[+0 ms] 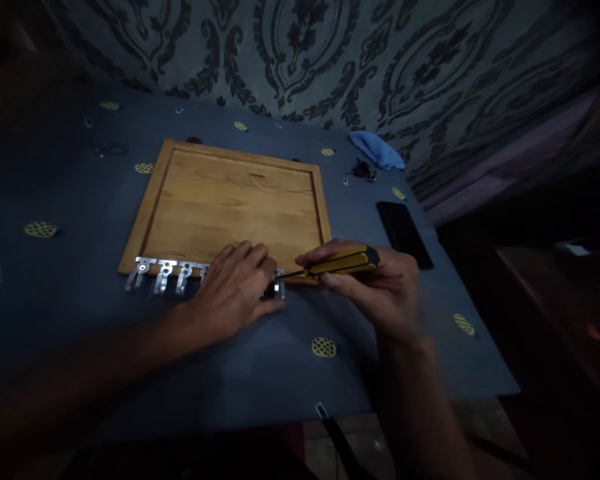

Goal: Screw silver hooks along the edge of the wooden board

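A wooden board (pixel 230 193) with a raised rim lies on a dark blue cloth-covered table (pixel 70 293). Along its near edge runs a silver metal hook rail (pixel 165 272) with several hooks. My left hand (pixel 237 287) lies flat over the right part of the rail, fingers stretched out and pressing down. My right hand (pixel 375 283) is closed round a yellow-and-black screwdriver (pixel 340 261). Its thin shaft points left, and the tip meets the rail's right end beside my left fingertips.
A black phone (pixel 404 233) lies to the right of the board. A blue cloth (pixel 377 150) and small dark bits sit at the back right. Patterned wallpaper rises behind the table. The table's near edge is just below my wrists.
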Available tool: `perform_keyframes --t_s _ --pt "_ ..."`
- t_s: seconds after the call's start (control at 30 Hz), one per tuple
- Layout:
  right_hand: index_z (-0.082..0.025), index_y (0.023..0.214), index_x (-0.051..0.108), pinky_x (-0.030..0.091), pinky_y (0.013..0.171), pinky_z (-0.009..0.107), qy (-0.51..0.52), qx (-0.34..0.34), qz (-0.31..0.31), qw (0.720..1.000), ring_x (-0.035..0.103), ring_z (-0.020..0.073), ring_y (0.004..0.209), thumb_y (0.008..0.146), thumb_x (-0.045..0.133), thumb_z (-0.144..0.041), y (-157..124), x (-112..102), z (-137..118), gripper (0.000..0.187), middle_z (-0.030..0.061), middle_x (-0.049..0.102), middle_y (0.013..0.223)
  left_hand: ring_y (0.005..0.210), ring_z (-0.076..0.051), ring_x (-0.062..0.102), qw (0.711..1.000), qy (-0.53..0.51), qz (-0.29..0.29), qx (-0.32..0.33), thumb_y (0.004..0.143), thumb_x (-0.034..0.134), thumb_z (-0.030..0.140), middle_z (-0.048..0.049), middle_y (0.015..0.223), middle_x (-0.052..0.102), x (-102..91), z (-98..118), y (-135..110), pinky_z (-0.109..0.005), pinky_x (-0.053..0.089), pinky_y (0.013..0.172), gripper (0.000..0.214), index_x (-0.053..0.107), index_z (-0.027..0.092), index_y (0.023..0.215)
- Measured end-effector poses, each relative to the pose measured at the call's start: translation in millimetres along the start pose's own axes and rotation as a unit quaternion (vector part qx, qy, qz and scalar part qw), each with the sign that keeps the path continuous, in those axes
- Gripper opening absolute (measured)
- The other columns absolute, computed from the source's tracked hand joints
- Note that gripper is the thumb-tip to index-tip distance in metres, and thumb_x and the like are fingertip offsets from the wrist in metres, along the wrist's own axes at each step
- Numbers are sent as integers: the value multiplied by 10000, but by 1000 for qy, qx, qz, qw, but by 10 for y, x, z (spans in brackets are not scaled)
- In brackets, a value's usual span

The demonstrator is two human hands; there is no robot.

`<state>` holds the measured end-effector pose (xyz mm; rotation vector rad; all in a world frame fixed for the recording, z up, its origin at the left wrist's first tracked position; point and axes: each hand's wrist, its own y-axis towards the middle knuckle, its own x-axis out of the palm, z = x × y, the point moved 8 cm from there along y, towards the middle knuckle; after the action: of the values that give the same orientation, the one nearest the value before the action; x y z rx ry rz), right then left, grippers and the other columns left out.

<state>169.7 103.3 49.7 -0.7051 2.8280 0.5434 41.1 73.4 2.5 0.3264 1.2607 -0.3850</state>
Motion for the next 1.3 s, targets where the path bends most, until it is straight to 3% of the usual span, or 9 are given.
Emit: perform_keyframes --t_s 0.17,0.3,0.4,0.53,0.77,1.17,1.3 --pt "-242 848 739 536 666 293 -95 -45 110 988 691 158 718 804 806 -212 -31 -1 -16 85 -18 746 803 1021 -275 568 1000 1 27 5 847 734 487 -80 1042 624 -8 5 -11 -412 471 916 408 640 143 1045" --pt "-232 833 688 509 637 300 -134 -64 128 981 652 151 690 825 776 -221 -41 60 -47 89 -21 691 757 1030 -280 570 1000 4 26 5 855 720 500 -89 1052 626 -1 7 -16 -418 474 918 428 636 136 1062" --pt "-233 858 689 526 594 308 -107 -76 153 979 654 160 679 854 754 -283 -55 27 -86 82 -3 693 780 1041 -287 573 1000 5 20 3 856 721 494 -94 1067 625 -2 3 -18 -428 474 923 426 638 135 1070" --pt "-240 901 701 504 455 260 -27 -95 275 956 633 127 601 893 716 -364 -144 -165 -136 125 13 697 863 1040 -282 577 1000 3 15 -1 850 728 497 -81 1070 628 2 -6 -20 -423 474 917 419 643 146 1062" --pt "-222 886 675 491 473 244 -65 -52 187 979 588 84 495 902 703 -278 -73 -28 -60 64 -32 665 754 1019 -274 575 1000 10 24 4 847 727 506 -72 1045 620 5 -3 -23 -410 473 903 420 629 146 1042" --pt "-219 896 666 502 505 261 -82 -8 159 984 594 110 524 902 695 -295 -64 -1 39 82 -25 657 728 1000 -270 574 1000 14 25 8 856 718 510 -74 1029 620 -10 8 -22 -403 470 885 414 616 148 1029" --pt "-213 876 674 514 556 279 -104 -29 125 986 640 138 617 904 687 -292 -42 30 -43 85 1 677 768 1013 -276 575 1000 16 23 9 853 727 494 -84 1045 624 -16 11 -17 -408 478 889 410 624 143 1038"
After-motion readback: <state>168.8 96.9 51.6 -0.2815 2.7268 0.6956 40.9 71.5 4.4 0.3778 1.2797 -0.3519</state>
